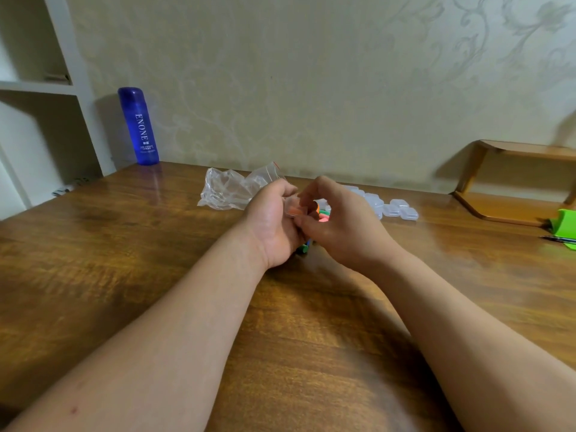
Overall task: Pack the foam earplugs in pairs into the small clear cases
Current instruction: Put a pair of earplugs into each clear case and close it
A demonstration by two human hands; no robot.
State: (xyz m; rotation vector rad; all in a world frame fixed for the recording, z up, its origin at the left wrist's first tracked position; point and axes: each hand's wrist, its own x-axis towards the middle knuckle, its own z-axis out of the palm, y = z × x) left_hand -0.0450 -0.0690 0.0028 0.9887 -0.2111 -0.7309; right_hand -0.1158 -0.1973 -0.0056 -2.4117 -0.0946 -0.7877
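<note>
My left hand (pixel 274 222) grips a small clear case (pixel 294 207) with an orange earplug showing inside it. My right hand (pixel 339 222) meets it from the right, thumb and fingers pinching at the same case. Loose foam earplugs (pixel 324 215) in pink, green and orange lie on the wooden table (pixel 124 244) under and behind my hands, mostly hidden. More earplugs (pixel 304 249) peek out below my left palm. A cluster of several empty clear cases (pixel 396 210) sits just right of my right hand.
A crumpled clear plastic bag (pixel 230 190) lies behind my left hand. A blue bottle (pixel 138 126) stands at the back left by a white shelf unit. At the right are a wooden rack (pixel 511 194), a green object (pixel 564 224) and a pen (pixel 558 239).
</note>
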